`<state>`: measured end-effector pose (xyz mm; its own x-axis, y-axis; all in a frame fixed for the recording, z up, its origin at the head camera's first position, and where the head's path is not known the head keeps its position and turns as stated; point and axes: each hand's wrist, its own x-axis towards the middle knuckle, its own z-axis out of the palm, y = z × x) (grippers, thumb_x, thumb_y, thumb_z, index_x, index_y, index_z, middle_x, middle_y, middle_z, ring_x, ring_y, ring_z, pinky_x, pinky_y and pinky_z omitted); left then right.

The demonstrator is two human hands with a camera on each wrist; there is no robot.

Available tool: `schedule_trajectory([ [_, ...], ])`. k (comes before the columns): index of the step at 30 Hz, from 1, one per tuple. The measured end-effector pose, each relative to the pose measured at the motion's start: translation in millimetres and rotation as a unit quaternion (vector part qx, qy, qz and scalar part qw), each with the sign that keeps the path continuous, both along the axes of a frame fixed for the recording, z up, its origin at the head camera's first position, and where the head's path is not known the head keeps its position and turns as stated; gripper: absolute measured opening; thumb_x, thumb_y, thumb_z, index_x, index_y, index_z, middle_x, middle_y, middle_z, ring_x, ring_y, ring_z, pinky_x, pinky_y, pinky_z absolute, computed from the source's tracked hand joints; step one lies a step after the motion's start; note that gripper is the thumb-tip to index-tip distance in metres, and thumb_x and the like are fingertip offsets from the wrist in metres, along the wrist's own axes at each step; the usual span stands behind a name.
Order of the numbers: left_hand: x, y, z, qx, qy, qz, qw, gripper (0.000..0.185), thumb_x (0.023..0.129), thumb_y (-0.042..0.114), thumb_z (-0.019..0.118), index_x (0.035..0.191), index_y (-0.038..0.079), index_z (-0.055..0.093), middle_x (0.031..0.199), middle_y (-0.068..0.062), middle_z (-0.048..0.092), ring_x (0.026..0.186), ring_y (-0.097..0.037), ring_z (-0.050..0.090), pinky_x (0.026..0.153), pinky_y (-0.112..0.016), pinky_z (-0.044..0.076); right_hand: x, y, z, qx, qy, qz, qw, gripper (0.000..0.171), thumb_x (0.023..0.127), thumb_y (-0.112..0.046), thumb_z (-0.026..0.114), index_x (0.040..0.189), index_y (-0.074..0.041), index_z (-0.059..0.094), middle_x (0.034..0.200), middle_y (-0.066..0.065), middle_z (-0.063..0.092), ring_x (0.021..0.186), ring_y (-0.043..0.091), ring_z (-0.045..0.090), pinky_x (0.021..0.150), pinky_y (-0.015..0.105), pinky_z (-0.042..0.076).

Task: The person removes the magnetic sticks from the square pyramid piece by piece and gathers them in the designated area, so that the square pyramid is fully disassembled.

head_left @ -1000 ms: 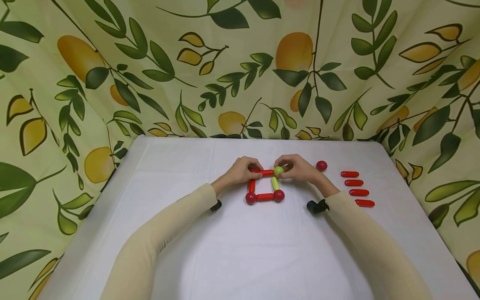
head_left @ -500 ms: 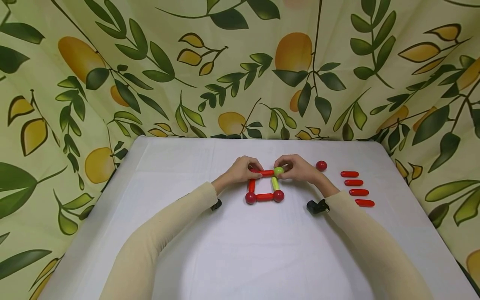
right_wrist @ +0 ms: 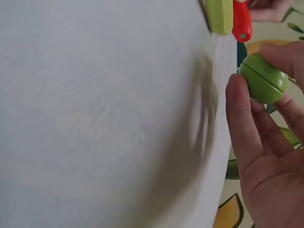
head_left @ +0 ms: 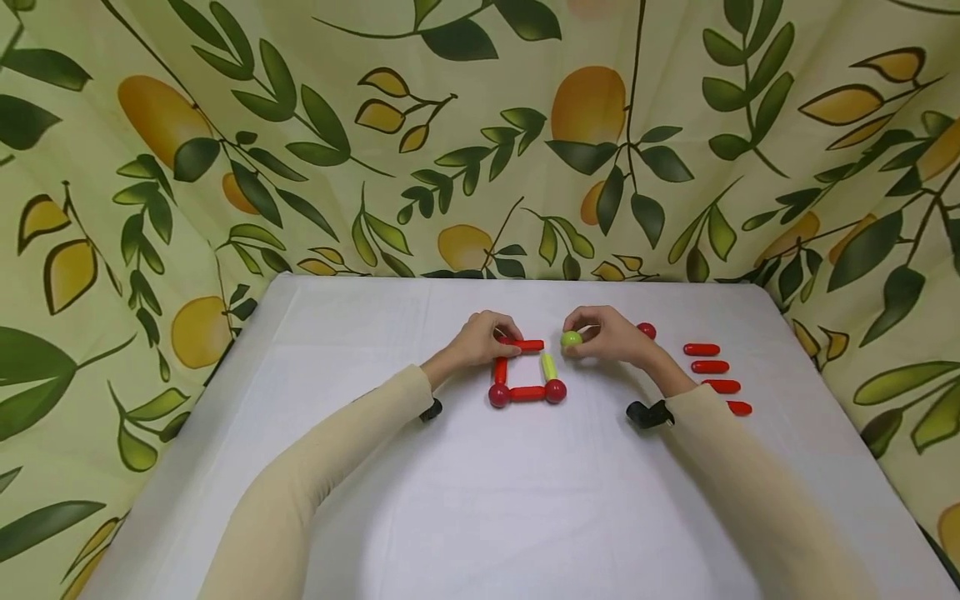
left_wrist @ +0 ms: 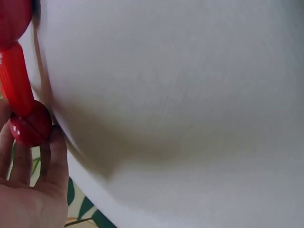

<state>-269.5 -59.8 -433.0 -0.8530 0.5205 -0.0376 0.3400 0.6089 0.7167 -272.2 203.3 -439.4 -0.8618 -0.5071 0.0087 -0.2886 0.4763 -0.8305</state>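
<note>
Between the thumb and fingers of my right hand (head_left: 603, 335) is a green ball (right_wrist: 263, 78), held apart from the rods. A seam runs round the ball in the right wrist view. My left hand (head_left: 483, 337) grips a red ball (left_wrist: 31, 124) at the far left corner of a frame of rods and balls; the fingers mostly cover it in the head view. From that corner a red rod (head_left: 531, 345) points right with a free end. Red balls mark the near left (head_left: 498, 395) and near right corners, joined by a red rod (head_left: 527, 393). A yellow-green rod (head_left: 549, 367) rises from the near right ball.
To the right lie several loose red rods (head_left: 701, 349), some partly behind the right forearm. A loose red ball (head_left: 647, 332) sits just beyond the right hand. The white table (head_left: 480, 500) ends at a leaf-and-fruit patterned curtain (head_left: 480, 167).
The right hand has moved right with the green ball, which has come off the ends of the far red rod and the yellow-green rod. The left hand stays at the far left corner.
</note>
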Motion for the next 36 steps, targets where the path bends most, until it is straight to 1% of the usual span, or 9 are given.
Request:
schedule_trajectory([
  [5,-0.8,-4.5,1.2,0.006,-0.002,0.001,1.0000,0.015,0.080,0.013,0.075,0.095,0.012,0.071,0.089,0.004,0.065,0.087,-0.014,0.057,0.074,-0.023,0.046,5.9,8.5,7.1,-0.013,-0.012,0.023,1.000,0.032,0.075,-0.014,0.080,0.102,-0.008,0.063,0.106,0.008,0.061,0.094,0.026,0.060,0.081,0.033,0.050],
  [9,0.9,-5.8,1.5,-0.003,-0.008,0.008,0.9999,0.015,0.080,0.014,0.076,0.094,0.012,0.071,0.089,0.004,0.064,0.087,-0.013,0.057,0.074,-0.022,0.045,20.5,16.3,19.7,-0.014,-0.020,0.015,1.000,0.033,0.076,-0.010,0.078,0.105,-0.004,0.063,0.109,0.012,0.061,0.097,0.030,0.059,0.081,0.034,0.050],
  [12,1.5,-5.9,2.6,-0.010,-0.008,0.010,0.9999,0.016,0.080,0.014,0.075,0.095,0.012,0.070,0.090,0.005,0.064,0.088,-0.013,0.056,0.075,-0.022,0.046,24.9,26.8,20.5,-0.014,-0.017,0.006,1.000,0.033,0.078,-0.007,0.077,0.107,-0.001,0.062,0.110,0.013,0.060,0.098,0.032,0.059,0.081,0.032,0.050],
  [13,1.0,-6.0,2.4,-0.013,-0.006,0.008,0.9999,0.016,0.081,0.014,0.075,0.096,0.012,0.070,0.090,0.005,0.063,0.088,-0.014,0.055,0.075,-0.022,0.045,25.9,30.8,20.3,-0.011,-0.016,0.002,1.000,0.033,0.078,-0.006,0.076,0.107,0.000,0.062,0.110,0.014,0.059,0.098,0.033,0.058,0.081,0.032,0.050],
  [16,0.1,-6.8,1.3,-0.014,-0.005,0.002,0.9999,0.016,0.081,0.014,0.074,0.097,0.012,0.070,0.091,0.004,0.063,0.089,-0.016,0.055,0.077,-0.023,0.045,23.0,48.8,8.3,-0.009,-0.005,-0.008,1.000,0.034,0.078,-0.009,0.077,0.108,-0.001,0.061,0.110,0.014,0.059,0.094,0.032,0.059,0.077,0.026,0.050],
  [21,-1.5,-6.7,-0.3,-0.009,-0.008,-0.004,0.9999,0.016,0.081,0.014,0.074,0.096,0.012,0.069,0.090,0.003,0.063,0.089,-0.017,0.055,0.077,-0.023,0.045,32.4,74.2,5.1,0.011,0.016,-0.031,0.999,0.037,0.077,-0.014,0.078,0.108,-0.003,0.062,0.107,0.013,0.061,0.088,0.028,0.059,0.074,0.024,0.050],
  [26,-1.8,-5.4,-0.5,-0.014,-0.011,-0.006,0.9998,0.016,0.081,0.015,0.075,0.096,0.012,0.069,0.088,0.004,0.063,0.086,-0.015,0.055,0.076,-0.023,0.045,41.4,95.7,4.2,0.024,0.035,-0.048,0.998,0.035,0.076,-0.018,0.079,0.106,-0.007,0.063,0.105,0.011,0.061,0.088,0.026,0.059,0.073,0.024,0.050],
  [30,-2.3,-5.6,-0.4,-0.021,-0.011,-0.007,0.9997,0.017,0.081,0.015,0.075,0.096,0.013,0.069,0.089,0.003,0.063,0.086,-0.014,0.054,0.077,-0.024,0.044,41.5,104.5,5.4,0.042,0.058,-0.056,0.996,0.035,0.078,-0.014,0.077,0.109,-0.006,0.063,0.108,0.010,0.061,0.091,0.025,0.060,0.074,0.022,0.050],
  [36,-3.7,-6.2,-0.6,-0.020,-0.017,-0.010,0.9996,0.017,0.082,0.014,0.073,0.098,0.012,0.068,0.093,0.001,0.063,0.090,-0.018,0.054,0.078,-0.024,0.045,30.1,103.6,10.9,0.027,0.076,-0.081,0.993,0.036,0.076,0.000,0.076,0.110,-0.001,0.062,0.108,0.013,0.061,0.095,0.031,0.060,0.076,0.024,0.050],
])
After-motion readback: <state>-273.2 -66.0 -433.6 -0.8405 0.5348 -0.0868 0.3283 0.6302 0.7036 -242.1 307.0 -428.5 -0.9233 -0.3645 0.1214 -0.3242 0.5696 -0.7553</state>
